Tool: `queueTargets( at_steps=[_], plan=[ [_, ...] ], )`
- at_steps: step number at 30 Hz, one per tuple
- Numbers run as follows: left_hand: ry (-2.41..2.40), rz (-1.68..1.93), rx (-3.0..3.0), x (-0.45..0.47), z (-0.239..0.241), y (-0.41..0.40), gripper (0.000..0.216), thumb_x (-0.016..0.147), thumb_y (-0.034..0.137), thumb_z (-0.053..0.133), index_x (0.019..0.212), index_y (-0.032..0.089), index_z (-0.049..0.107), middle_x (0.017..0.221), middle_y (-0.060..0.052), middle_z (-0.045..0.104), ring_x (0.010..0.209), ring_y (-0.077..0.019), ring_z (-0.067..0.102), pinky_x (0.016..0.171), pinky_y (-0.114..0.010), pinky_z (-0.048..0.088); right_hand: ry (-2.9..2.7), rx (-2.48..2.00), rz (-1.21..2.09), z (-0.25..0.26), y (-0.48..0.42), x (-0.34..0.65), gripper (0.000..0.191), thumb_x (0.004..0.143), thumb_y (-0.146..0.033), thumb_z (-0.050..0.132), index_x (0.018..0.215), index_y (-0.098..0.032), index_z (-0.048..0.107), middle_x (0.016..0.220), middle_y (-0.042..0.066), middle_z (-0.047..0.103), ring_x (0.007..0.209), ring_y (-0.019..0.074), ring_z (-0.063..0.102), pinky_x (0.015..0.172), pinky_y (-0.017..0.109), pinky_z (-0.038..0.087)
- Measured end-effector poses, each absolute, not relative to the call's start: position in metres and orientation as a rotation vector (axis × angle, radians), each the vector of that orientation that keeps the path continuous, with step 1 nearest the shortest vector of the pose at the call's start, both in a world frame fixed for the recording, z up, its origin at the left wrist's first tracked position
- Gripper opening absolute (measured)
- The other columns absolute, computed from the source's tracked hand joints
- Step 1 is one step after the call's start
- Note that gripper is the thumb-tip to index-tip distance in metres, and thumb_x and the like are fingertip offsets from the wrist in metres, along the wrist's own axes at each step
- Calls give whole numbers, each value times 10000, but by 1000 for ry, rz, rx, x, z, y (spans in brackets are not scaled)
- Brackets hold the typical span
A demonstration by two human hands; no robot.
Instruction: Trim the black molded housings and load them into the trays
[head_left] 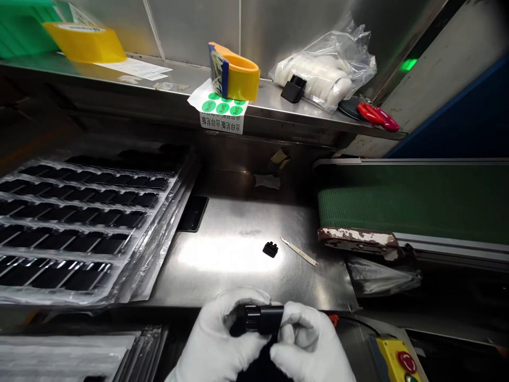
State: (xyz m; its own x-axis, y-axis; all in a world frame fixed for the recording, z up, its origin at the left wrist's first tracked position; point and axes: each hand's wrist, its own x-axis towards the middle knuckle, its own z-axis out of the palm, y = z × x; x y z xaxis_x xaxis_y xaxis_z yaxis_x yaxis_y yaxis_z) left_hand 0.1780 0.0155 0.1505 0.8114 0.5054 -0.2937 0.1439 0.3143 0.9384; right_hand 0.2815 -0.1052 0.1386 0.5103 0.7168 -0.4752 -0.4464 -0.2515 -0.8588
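Both my hands wear white gloves and meet at the bottom centre over the front edge of a steel table (222, 254). My left hand (217, 339) and my right hand (312, 342) both have their fingers closed on a small black cylindrical part (262, 318) held level between them. On the table beyond them lie a small black plastic piece (270, 249) and a thin metal blade (299, 251).
Clear trays of black flat parts (79, 223) are stacked at the left. A green conveyor belt (413, 204) runs at the right. The back shelf holds a yellow tape dispenser (234, 71), green stickers (222, 106), a plastic bag (326, 69) and red scissors (376, 115). A yellow button box (397, 358) sits bottom right.
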Motion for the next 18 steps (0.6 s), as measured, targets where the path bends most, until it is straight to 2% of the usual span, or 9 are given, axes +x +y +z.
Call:
queueTargets(
  at_steps=[2, 4, 5, 8, 10, 11, 13, 16, 18],
  plan=[
    [523, 386, 1385, 174, 144, 17, 283, 705, 63, 722, 890, 277, 725, 971, 1, 727, 916, -212, 681, 835, -287, 545, -176, -1246, 1205, 133, -107, 282, 152, 566, -185, 779, 657, -155, 661, 478, -84, 382, 460, 56, 300, 481, 232, 214],
    [443, 535, 1566, 172, 137, 17, 372, 708, 4, 666, 903, 313, 737, 1018, 10, 721, 979, -217, 669, 889, -306, 529, -109, -1073, 1264, 124, -108, 283, 280, 659, -391, 779, 648, -160, 620, 426, -87, 389, 397, 47, 279, 446, 228, 221],
    [417, 589, 1624, 173, 134, 17, 412, 703, -18, 644, 906, 327, 738, 1053, 13, 713, 1018, -223, 657, 918, -318, 517, -71, -1027, 1277, 120, -108, 283, 332, 691, -439, 760, 616, -168, 585, 399, -90, 387, 367, 42, 266, 427, 225, 223],
    [505, 506, 1528, 177, 126, 15, 525, 676, -3, 692, 1048, 367, 680, 1194, 14, 662, 1107, -232, 619, 954, -335, 504, 21, -980, 1287, 115, -104, 282, 409, 677, -426, 785, 530, -180, 494, 358, -99, 372, 326, 28, 242, 392, 209, 225],
    [596, 329, 1318, 182, 120, 13, 708, 563, 5, 793, 1150, 354, 608, 1242, -2, 630, 1114, -243, 611, 952, -336, 506, 22, -993, 1277, 117, -98, 280, 436, 638, -428, 812, 507, -178, 478, 341, -102, 360, 319, 24, 245, 382, 200, 220],
    [617, 266, 1220, 185, 117, 12, 782, 499, -7, 821, 1167, 330, 592, 1244, -15, 624, 1107, -250, 611, 959, -341, 500, 7, -1002, 1276, 117, -96, 279, 447, 633, -436, 813, 501, -177, 473, 340, -99, 365, 318, 25, 260, 382, 197, 224],
    [586, 228, 1059, 188, 111, 11, 766, 433, -22, 830, 1110, 267, 619, 1209, -34, 629, 1049, -255, 627, 961, -360, 490, -40, -1011, 1291, 112, -96, 277, 435, 661, -444, 793, 513, -165, 494, 366, -83, 407, 329, 29, 308, 394, 193, 239],
    [479, 234, 864, 189, 103, 9, 658, 474, 36, 822, 1077, 226, 640, 1040, -46, 674, 904, -235, 650, 829, -347, 528, -126, -1095, 1282, 75, -121, 276, 453, 681, -584, 703, 627, -143, 612, 470, -10, 558, 370, 83, 461, 436, 229, 342],
    [420, 237, 773, 186, 101, 8, 639, 497, 70, 821, 1092, 220, 642, 935, -42, 676, 769, -191, 636, 683, -287, 521, -45, -1368, 1244, 35, -155, 280, 582, 556, -702, 681, 738, -150, 662, 584, 55, 659, 446, 190, 596, 491, 320, 453]
  ],
)
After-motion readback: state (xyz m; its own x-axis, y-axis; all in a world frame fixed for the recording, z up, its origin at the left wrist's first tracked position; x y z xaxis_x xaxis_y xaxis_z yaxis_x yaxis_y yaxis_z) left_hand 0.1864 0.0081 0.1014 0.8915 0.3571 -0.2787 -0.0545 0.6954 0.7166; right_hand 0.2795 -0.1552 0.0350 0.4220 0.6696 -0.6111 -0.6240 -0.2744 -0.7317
